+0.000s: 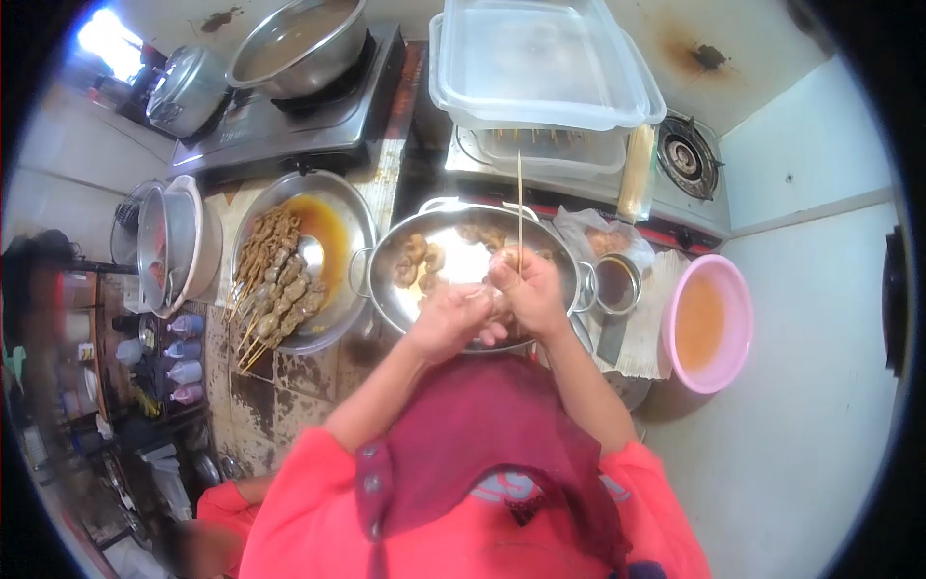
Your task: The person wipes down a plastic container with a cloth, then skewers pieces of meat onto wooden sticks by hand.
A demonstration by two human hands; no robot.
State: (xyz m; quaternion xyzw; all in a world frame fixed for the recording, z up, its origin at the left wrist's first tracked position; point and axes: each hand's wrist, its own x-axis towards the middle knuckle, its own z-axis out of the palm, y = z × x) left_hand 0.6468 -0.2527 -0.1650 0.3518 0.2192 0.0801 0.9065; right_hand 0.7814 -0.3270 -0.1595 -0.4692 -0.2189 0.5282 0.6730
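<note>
My right hand (530, 292) is closed around a thin wooden skewer (521, 203), which points up and away from me. Beside it, almost touching, my left hand (451, 317) has its fingers curled in a pinch; what lies between them is hidden. Both hands are over a wide two-handled metal pan (378, 280) holding brown pieces of meat (413, 249). To the left, a round steel basin (362, 214) contains loaded skewers (275, 280) in a brown-orange liquid.
Behind the pan are stacked clear plastic tubs (540, 68) and a gas burner (689, 154). A pink basin (738, 318) of orange liquid stands right, near a metal cup (617, 283) and a plastic bag (600, 234). A large metal bowl (294, 43) sits on the left stove (328, 135).
</note>
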